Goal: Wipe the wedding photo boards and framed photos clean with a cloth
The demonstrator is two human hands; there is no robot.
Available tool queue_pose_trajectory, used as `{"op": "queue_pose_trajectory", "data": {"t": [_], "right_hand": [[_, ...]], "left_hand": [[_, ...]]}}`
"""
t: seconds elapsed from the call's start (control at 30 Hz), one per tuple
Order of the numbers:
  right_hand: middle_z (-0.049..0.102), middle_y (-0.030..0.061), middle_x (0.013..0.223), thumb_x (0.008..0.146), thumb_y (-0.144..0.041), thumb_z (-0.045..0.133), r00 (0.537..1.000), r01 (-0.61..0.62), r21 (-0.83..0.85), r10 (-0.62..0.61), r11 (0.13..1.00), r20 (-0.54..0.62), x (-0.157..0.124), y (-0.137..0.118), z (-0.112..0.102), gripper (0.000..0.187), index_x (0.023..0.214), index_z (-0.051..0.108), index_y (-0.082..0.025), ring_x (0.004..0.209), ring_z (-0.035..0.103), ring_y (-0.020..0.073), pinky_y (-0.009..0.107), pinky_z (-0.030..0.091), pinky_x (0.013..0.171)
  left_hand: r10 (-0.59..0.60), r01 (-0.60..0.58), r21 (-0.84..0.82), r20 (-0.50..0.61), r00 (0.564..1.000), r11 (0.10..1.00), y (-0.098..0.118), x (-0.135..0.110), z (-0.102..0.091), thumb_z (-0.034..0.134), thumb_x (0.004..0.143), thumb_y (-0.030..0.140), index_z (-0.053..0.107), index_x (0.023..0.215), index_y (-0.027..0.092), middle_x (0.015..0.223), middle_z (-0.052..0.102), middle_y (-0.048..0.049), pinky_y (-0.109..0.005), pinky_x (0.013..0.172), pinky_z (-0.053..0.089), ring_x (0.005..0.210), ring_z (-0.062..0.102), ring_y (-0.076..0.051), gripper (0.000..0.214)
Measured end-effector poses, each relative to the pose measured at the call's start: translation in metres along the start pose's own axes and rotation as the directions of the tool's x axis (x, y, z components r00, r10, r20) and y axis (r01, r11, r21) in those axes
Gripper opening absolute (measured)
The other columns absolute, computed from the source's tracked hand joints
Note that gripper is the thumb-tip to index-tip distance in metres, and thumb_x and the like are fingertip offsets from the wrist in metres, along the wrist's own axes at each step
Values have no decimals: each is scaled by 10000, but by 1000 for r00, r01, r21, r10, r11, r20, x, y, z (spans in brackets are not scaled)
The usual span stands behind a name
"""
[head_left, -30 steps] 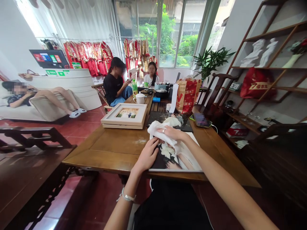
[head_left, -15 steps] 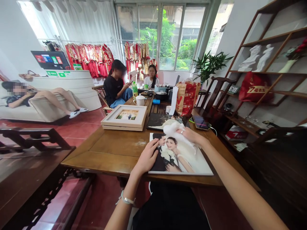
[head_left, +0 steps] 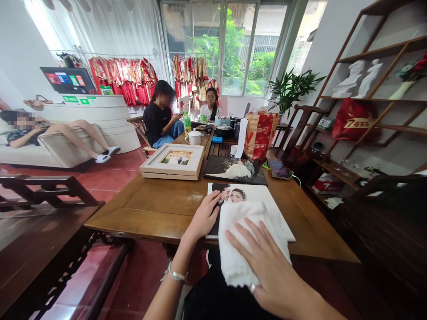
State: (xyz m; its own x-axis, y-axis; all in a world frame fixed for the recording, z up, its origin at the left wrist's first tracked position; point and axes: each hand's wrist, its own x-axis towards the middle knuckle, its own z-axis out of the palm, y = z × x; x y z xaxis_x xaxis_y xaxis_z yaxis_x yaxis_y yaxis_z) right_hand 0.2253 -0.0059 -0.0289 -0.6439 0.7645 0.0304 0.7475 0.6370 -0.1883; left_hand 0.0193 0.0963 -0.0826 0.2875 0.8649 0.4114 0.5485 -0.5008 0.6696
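Observation:
A wedding photo print (head_left: pixel 253 195) lies flat at the near edge of the wooden table (head_left: pixel 160 204). My left hand (head_left: pixel 203 218) rests on its left edge, fingers spread and pressing down. My right hand (head_left: pixel 267 266) lies flat with fingers spread on a white cloth (head_left: pixel 233 240). The cloth covers the print's lower half and hangs over the table's front edge. A ring shows on my right hand.
A stack of pale framed pictures (head_left: pixel 173 161) and a dark photo print (head_left: pixel 235 171) lie farther back on the table, with a phone (head_left: pixel 279 169), a red bag (head_left: pixel 260 133), a teapot (head_left: pixel 194 138) and cookware. Two people sit at the far end; another person lies on a sofa at left. Shelves stand at right.
My right hand has dragged the white cloth from the print's far edge down across it to the near edge. My left hand has stayed on the print's left edge.

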Motion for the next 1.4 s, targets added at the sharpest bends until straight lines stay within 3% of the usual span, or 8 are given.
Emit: {"op": "queue_pose_trajectory", "data": {"t": [0.13, 0.3, 0.43, 0.57, 0.7, 0.87, 1.07, 1.4], "right_hand": [[317, 1, 1473, 577, -143, 500, 995, -77, -17, 76, 997, -62, -10, 9, 2, 920, 1436, 236, -340, 1365, 169, 315, 540, 147, 1098], [445, 64, 1383, 753, -229, 485, 956, -198, -77, 176, 977, -234, 21, 69, 3, 646, 1386, 370, -282, 1311, 300, 303, 541, 194, 1076], [316, 76, 1475, 844, -276, 405, 933, -299, -47, 282, 953, -224, 54, 123, -1, 557, 1397, 345, -256, 1359, 202, 318, 570, 189, 1065], [260, 91, 1497, 873, -273, 360, 935, -325, -9, 320, 946, -155, 73, 150, -8, 550, 1417, 307, -208, 1370, 162, 313, 556, 171, 1078], [308, 97, 1477, 838, -242, 394, 957, -251, -49, 240, 967, -164, 63, 143, -7, 573, 1406, 328, -199, 1364, 190, 307, 567, 164, 1077], [255, 36, 1503, 699, -146, 480, 982, -85, -116, 63, 990, -177, 9, 103, 4, 772, 1428, 266, -280, 1377, 141, 297, 586, 152, 1079], [185, -2, 1523, 689, -133, 474, 994, -27, -129, 13, 991, -107, -37, 69, 3, 842, 1455, 166, -304, 1386, 107, 279, 562, 109, 1099], [309, 60, 1480, 778, -194, 453, 986, -96, -62, 86, 993, -142, 43, 125, -12, 635, 1402, 338, -227, 1371, 178, 265, 507, 146, 1097]], "left_hand": [[-13, 13, 2, 9, 1000, 1000, -1, -1, 1, 376, 881, 168, 469, 1295, 123, 1417, 400, -132, -438, 1137, 241, 1336, 333, -232, 427], [-5, 5, -7, 9, 1000, 1000, -2, -2, -1, 401, 887, 176, 457, 1310, 210, 1424, 404, -90, -466, 1130, 249, 1341, 333, -214, 428], [-14, 14, -8, 2, 1000, 1000, 0, -2, -1, 402, 886, 179, 464, 1306, 176, 1419, 407, -116, -464, 1128, 248, 1339, 336, -215, 425], [-2, 2, -10, -6, 1000, 1000, -1, -2, 0, 398, 889, 174, 461, 1308, 188, 1419, 409, -108, -459, 1126, 256, 1337, 339, -211, 424], [8, -8, -11, 0, 1000, 1000, -3, -2, 0, 398, 894, 183, 453, 1315, 217, 1421, 410, -84, -454, 1128, 257, 1338, 337, -204, 426], [0, 0, -1, 4, 1000, 1000, -2, -1, 0, 398, 893, 189, 460, 1309, 214, 1421, 409, -87, -452, 1130, 249, 1339, 333, -201, 422], [1, -1, -6, 2, 1000, 1000, -1, -1, 1, 393, 884, 185, 471, 1298, 203, 1419, 410, -91, -437, 1134, 242, 1339, 334, -194, 422], [-16, 16, 4, 22, 1000, 1000, 1, 0, -1, 390, 880, 181, 476, 1297, 176, 1419, 407, -108, -446, 1134, 236, 1342, 328, -210, 425]]}}
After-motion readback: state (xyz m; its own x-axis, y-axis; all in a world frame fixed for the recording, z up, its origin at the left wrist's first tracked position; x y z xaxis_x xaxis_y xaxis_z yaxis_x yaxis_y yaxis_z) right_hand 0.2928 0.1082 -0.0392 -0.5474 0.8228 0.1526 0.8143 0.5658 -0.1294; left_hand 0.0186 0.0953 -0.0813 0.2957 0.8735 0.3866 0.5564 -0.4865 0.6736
